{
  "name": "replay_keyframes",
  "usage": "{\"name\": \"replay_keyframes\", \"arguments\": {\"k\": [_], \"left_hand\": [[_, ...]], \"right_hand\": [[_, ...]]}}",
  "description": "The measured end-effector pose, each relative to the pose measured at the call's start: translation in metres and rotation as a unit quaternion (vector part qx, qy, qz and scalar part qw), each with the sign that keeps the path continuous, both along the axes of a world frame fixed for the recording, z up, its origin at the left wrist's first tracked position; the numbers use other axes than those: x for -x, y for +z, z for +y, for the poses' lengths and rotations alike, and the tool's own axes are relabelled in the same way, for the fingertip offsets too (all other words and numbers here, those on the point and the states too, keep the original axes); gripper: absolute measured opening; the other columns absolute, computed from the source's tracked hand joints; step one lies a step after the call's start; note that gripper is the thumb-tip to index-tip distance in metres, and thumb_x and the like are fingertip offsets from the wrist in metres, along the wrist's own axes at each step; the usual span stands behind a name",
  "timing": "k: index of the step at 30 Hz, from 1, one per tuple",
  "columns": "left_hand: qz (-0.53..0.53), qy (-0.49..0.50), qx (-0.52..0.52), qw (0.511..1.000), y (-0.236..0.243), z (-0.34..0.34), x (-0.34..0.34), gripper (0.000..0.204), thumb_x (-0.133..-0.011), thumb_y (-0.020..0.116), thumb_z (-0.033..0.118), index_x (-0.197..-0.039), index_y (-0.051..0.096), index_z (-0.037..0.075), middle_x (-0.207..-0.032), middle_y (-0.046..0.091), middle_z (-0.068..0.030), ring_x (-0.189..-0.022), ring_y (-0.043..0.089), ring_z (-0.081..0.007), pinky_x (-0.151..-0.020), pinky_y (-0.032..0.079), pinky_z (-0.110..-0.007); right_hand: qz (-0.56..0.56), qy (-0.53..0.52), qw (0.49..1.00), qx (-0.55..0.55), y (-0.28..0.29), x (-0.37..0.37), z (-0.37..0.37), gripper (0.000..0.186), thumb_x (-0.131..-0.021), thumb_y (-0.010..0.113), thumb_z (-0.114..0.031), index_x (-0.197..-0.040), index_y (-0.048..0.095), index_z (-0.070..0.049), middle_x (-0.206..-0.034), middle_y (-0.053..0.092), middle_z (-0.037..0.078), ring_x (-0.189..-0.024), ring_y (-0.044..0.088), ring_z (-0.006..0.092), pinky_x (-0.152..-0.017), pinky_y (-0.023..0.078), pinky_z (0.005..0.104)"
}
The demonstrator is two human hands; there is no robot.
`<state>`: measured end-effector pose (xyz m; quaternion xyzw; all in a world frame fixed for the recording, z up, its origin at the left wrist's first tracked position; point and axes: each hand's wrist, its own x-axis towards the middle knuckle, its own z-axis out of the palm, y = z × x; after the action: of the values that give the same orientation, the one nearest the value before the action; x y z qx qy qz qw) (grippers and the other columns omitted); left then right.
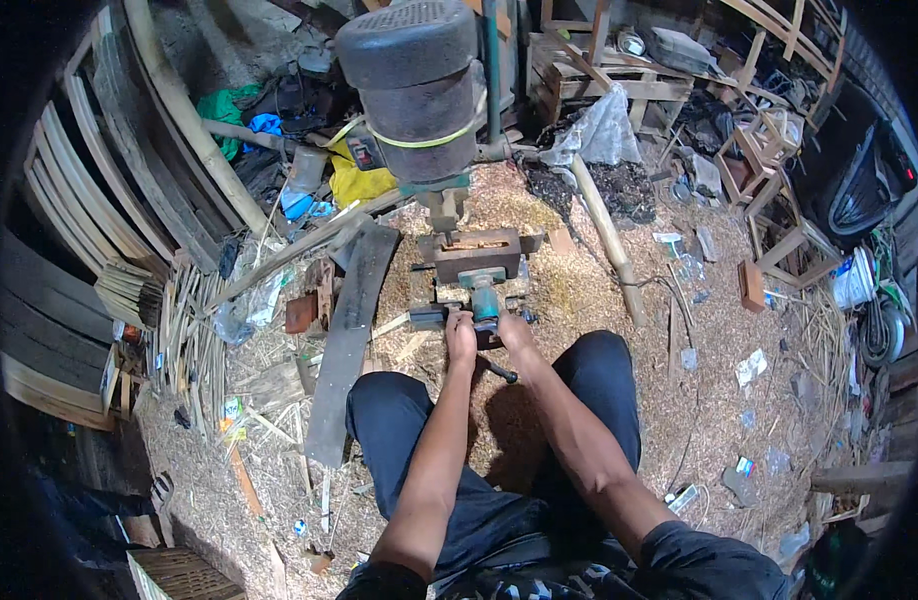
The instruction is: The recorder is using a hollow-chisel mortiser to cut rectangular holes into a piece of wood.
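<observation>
The person sits low on the sawdust-covered floor (579, 300), knees in dark trousers (399, 420) spread to either side, both forearms reaching forward between them. The left hand (461, 335) is curled shut around a dark handle bar (426, 317) that juts out to its left from the vise. The right hand (513, 330) rests closed on the near end of the teal vise (484, 298), just beside the left hand; whether its fingers truly grip something there I cannot tell, since the knuckles hide them. A short dark lever (499, 371) pokes out below the two hands, toward the person.

Just beyond the hands, the vise runs up to a brown wooden block (476, 255) with a slot cut in its top — it sits directly under the spindle of a drill press (419, 90), whose grey motor housing looms above it with a yellow band round its middle.

To the left of the left hand a long grey plank (347, 340) lies flat on the shavings, and farther left thin bamboo strips (194, 340) are heaped. To the right of the right hand a pale round pole (607, 240) lies on the floor, well apart. Farther back stand wooden pallets (599, 80) and a crumpled plastic sheet (599, 130).
</observation>
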<state>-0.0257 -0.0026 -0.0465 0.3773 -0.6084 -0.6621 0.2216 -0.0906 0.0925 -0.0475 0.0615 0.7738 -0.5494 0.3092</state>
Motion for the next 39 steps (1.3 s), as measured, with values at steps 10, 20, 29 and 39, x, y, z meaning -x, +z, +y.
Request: {"name": "replay_keyframes", "arguments": {"k": [10, 20, 29, 39], "left_hand": [[-0.274, -0.153, 0.201, 0.928, 0.055, -0.003, 0.007, 0.054, -0.08, 0.057, 0.043, -0.114, 0.056, 0.001, -0.112, 0.06, -0.0292, -0.108, 0.056, -0.0452, -0.094, 0.044, -0.047], [0.006, 0.051, 0.344, 0.937, 0.017, 0.015, 0.005, 0.028, -0.077, 0.061, 0.018, -0.067, 0.052, -0.006, -0.069, 0.053, -0.0231, -0.068, 0.054, -0.0417, -0.069, 0.044, -0.047], [-0.047, 0.071, 0.159, 0.984, 0.008, 0.006, 0.007, 0.025, -0.076, 0.059, 0.018, -0.064, 0.055, -0.004, -0.06, 0.054, -0.0186, -0.051, 0.05, -0.0288, -0.057, 0.044, -0.039], [0.045, 0.107, -0.019, 0.993, -0.015, 0.002, 0.004, 0.035, -0.086, 0.048, 0.023, -0.062, 0.052, -0.002, -0.056, 0.049, -0.0091, -0.056, 0.049, -0.0216, -0.058, 0.039, -0.037]], "right_hand": [[-0.174, -0.158, 0.913, 0.332, -0.016, 0.0, 0.002, 0.046, -0.092, 0.041, -0.048, -0.103, 0.058, -0.006, -0.086, 0.063, 0.012, -0.072, 0.061, 0.0242, -0.066, 0.051, 0.0386], [-0.058, -0.296, 0.913, 0.274, -0.014, -0.019, -0.009, 0.056, -0.096, 0.039, -0.047, -0.113, 0.057, 0.003, -0.088, 0.06, 0.009, -0.083, 0.057, 0.0184, -0.079, 0.046, 0.0324], [0.03, -0.202, 0.967, 0.151, 0.018, -0.018, -0.003, 0.046, -0.091, 0.042, -0.037, -0.094, 0.067, 0.001, -0.069, 0.058, 0.012, -0.065, 0.057, 0.027, -0.064, 0.045, 0.0411], [0.2, -0.062, 0.975, -0.072, 0.037, -0.015, -0.002, 0.054, -0.089, 0.044, -0.042, -0.079, 0.065, 0.007, -0.074, 0.063, 0.029, -0.074, 0.061, 0.0444, -0.074, 0.045, 0.0487]]}}
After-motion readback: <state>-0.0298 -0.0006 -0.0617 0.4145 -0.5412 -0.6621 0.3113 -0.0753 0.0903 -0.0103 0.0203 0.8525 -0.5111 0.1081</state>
